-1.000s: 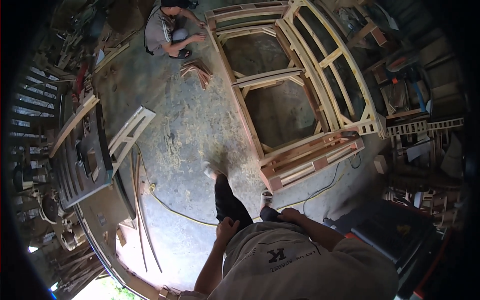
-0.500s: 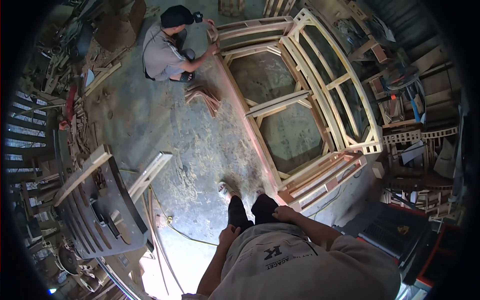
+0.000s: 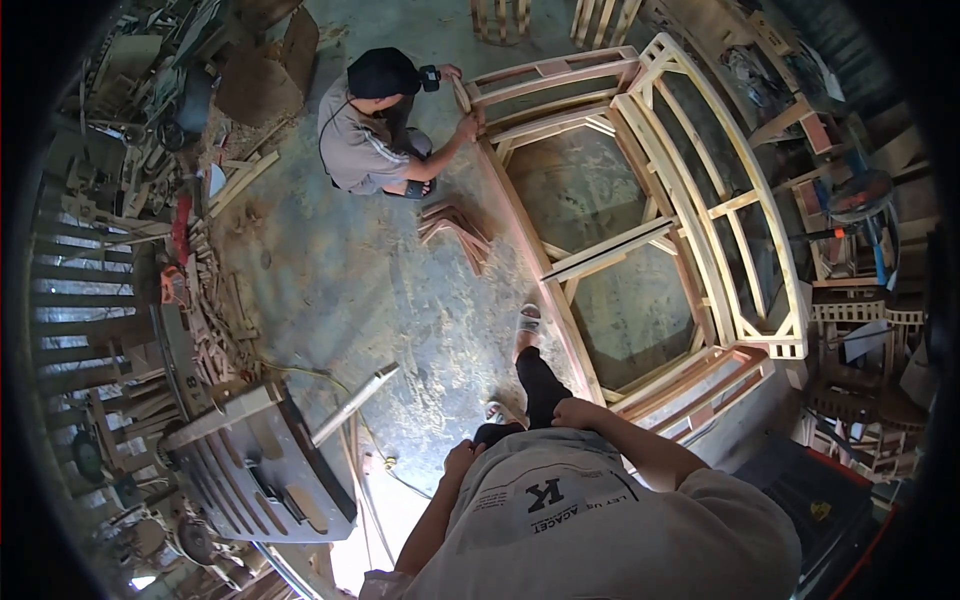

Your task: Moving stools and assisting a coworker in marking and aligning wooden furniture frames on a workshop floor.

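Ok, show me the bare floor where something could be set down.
The bare concrete floor between the crouching person in grey, the pale wooden furniture frame and the grey slatted machine table is free. The left edge, strewn with wood offcuts, is crowded.

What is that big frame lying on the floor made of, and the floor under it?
The big frame looks like bare, unfinished wood: pale yellow rails, no paint or gloss visible. The floor seems to be rough concrete, grey, mottled and dusty, with wood scraps lying on it.
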{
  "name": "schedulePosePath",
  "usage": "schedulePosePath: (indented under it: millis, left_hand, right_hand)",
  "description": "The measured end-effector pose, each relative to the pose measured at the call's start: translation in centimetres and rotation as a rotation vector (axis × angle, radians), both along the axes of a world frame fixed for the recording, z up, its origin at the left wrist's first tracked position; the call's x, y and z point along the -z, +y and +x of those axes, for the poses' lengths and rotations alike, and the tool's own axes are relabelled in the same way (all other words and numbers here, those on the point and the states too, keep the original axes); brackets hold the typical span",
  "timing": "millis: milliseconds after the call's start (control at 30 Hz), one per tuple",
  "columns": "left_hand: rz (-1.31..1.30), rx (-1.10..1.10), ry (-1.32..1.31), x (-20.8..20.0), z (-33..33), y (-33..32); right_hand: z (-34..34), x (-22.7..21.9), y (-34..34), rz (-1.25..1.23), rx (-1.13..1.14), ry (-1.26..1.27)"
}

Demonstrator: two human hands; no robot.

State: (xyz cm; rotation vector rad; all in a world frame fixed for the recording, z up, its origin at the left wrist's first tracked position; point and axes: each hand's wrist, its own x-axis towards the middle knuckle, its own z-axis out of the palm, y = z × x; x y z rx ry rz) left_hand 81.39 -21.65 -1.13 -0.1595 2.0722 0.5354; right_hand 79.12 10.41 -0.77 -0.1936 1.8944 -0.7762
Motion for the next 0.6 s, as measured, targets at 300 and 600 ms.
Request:
schedulePosePath:
  millis: [300, 600]
  left_hand:
    - [-0.105, -0.150, 0.193, -3.6, -14.6, 2.4]
    - [-0.033, -0.103, 0.220, -3.8, -29.8, -0.2]
  right_hand:
    - [-11.2, 1.4, 2.9, -0.055, 0.110, 0.004]
    - [-21.3, 2.8, 0.4, 0.031, 0.156, -0.046]
